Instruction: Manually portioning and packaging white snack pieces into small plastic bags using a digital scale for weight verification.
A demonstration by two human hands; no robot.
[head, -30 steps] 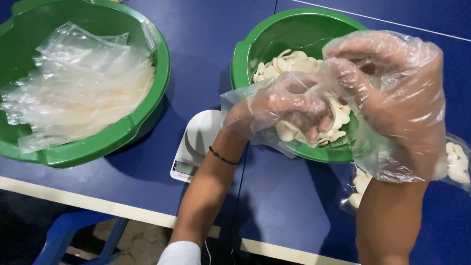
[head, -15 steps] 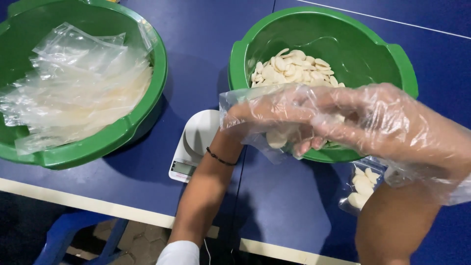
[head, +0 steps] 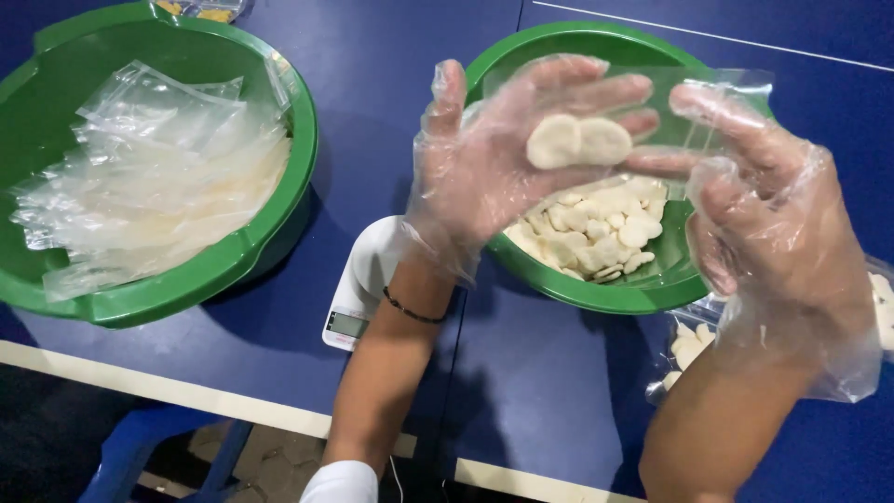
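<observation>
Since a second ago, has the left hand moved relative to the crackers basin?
Yes. The left hand has risen from the near rim of the green basin and turned palm up, two pale crackers on its fingers.

white scale (head: 365, 279) partly hidden by forearm, filled bag (head: 686, 346) behind wrist

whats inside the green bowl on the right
Pale flat crackers piled in the right green bowl. The gloved left hand and right hand cover its upper part, so the rest is hidden.
</observation>
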